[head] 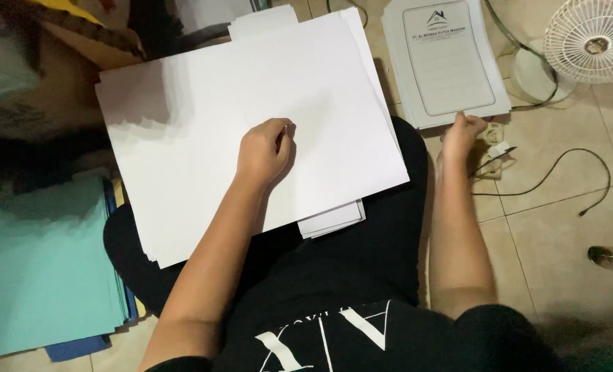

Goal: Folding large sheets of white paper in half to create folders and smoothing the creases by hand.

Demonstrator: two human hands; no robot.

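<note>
Left hand: left hand (263,153) curled loosely, knuckles resting on the large stack of plain white paper sheets (203,131); whether it pinches a sheet I cannot tell; nothing lifted
Right hand: right hand (462,134) closed on the near edge of the smaller pile of printed white sheets (444,62); fingers pinching that edge
White stack: lies across the person's lap, tilted, sheets fanned unevenly at the left and lower edges; a few sheets jut out beneath at the lower right
Printed pile: on the beige tiled floor (554,207), just right of the lap stack; top sheet carries a rounded dark border, a small house-shaped emblem and short lines of text at the top
Progress, judged: both piles thick; the handling looks well short of finished
Coloured sheets: teal paper stack (41,275) over blue sheets at the left, on the floor
Other items: white electric fan (588,38) at upper right; black cable (561,165) and white plug (499,148) beside the right hand
</note>
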